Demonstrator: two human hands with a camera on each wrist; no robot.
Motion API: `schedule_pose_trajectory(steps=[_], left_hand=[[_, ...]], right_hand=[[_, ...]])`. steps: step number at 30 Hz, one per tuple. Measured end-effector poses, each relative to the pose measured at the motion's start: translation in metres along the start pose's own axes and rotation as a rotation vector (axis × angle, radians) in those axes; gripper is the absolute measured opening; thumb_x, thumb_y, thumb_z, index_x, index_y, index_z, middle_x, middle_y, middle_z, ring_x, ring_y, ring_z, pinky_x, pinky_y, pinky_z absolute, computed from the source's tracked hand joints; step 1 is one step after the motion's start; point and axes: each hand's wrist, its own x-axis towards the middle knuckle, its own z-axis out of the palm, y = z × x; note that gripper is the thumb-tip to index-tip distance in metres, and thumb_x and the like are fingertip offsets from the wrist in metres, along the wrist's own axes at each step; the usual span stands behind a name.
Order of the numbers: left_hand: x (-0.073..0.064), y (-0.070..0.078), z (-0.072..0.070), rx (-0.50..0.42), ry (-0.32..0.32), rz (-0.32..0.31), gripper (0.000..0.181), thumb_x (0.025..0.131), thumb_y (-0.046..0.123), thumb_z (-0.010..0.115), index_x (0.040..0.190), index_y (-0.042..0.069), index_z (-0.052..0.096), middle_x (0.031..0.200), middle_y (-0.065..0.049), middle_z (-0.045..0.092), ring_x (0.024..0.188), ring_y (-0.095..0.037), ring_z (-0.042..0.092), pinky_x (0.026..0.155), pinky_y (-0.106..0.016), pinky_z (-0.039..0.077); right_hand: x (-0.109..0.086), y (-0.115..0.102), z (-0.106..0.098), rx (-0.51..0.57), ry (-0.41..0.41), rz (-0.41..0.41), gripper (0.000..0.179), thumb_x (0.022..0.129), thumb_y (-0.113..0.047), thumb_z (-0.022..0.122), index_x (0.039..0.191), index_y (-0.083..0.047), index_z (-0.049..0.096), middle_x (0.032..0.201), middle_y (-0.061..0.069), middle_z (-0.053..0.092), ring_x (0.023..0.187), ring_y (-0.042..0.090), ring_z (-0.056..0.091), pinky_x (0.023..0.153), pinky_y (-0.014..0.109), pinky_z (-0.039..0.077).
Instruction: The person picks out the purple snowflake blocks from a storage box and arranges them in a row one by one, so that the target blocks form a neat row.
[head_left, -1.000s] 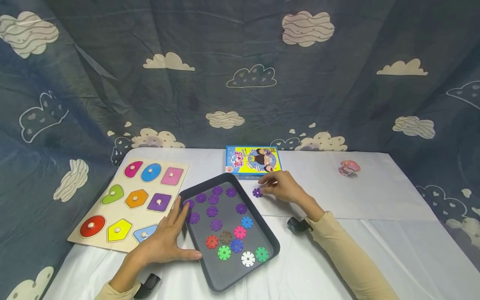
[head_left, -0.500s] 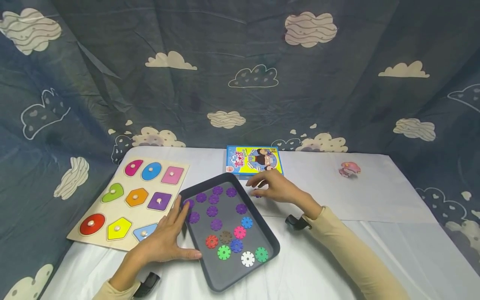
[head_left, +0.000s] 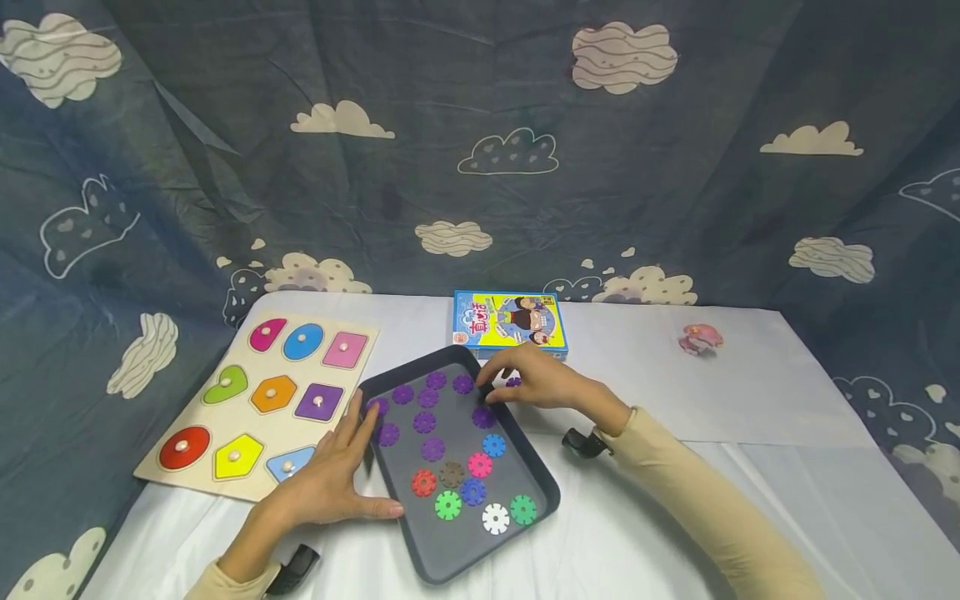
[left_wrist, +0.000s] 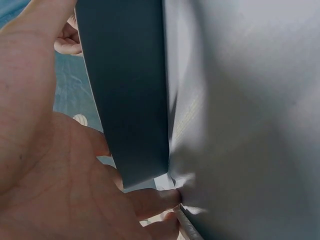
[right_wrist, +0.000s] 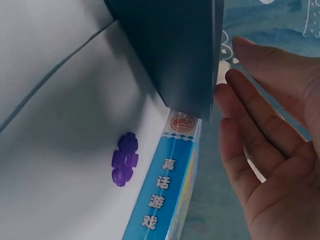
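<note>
My left hand lies along the left side of a dark grey tray, its fingers spread, some touching the rim and the thumb at the near part. The tray holds several purple notched discs at its far end and several of other colours, such as a white notched disc, nearer. Over the tray's far right rim hovers my right hand, thumb and fingers apart with nothing between them. Partly hidden behind it, one loose purple disc lies on the white cloth beside the tray.
A blue and yellow game box lies just behind the tray. On the left is a wooden peg puzzle board with coloured shapes. A small pink toy sits at the far right, before a cloud-patterned curtain.
My right hand has moved left, from beside the loose purple disc to above the tray's right rim. That disc stays on the cloth. My left hand and the tray have not moved.
</note>
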Motion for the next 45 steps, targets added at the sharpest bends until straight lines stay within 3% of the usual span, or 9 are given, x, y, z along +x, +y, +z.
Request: schedule_pose_trajectory(steps=[13,20,37,45], left_hand=[[0.000,-0.001,0.001,-0.009,0.000,-0.012,0.137,0.066,0.066,0.083,0.161,0.005,0.006,0.166,-0.020,-0.021,0.152,-0.050,-0.002,0.116,-0.073,0.007],[-0.001,-0.001,0.001,-0.010,-0.006,-0.017,0.137,0.066,0.066,0.083,0.161,0.004,0.007,0.166,-0.020,-0.021,0.152,-0.049,-0.003,0.116,-0.073,0.007],[0.001,-0.003,0.002,-0.001,-0.006,-0.012,0.137,0.066,0.068,0.082,0.161,0.004,0.007,0.166,-0.020,-0.019,0.152,-0.048,-0.002,0.116,-0.073,0.008],[0.000,-0.001,0.001,0.001,-0.004,-0.015,0.137,0.065,0.068,0.082,0.161,0.004,0.007,0.166,-0.020,-0.020,0.152,-0.049,-0.003,0.116,-0.073,0.007]], right_hand=[[0.014,-0.003,0.010,-0.081,-0.163,-0.054,0.022,0.087,-0.016,0.079,0.108,-0.010,0.076,0.113,0.000,0.074,0.102,0.017,0.067,0.079,0.031,0.056],[0.020,-0.001,0.016,-0.129,-0.231,-0.092,0.021,0.086,-0.016,0.079,0.107,-0.012,0.076,0.112,-0.001,0.073,0.109,0.012,0.066,0.097,0.030,0.052],[0.021,0.000,0.020,-0.165,-0.287,-0.130,0.020,0.084,-0.011,0.079,0.104,-0.012,0.074,0.113,0.001,0.071,0.115,0.018,0.062,0.107,0.035,0.047],[0.020,-0.001,0.022,-0.244,-0.295,-0.136,0.018,0.086,-0.011,0.077,0.104,-0.013,0.074,0.112,0.001,0.070,0.113,0.018,0.061,0.105,0.034,0.048]])
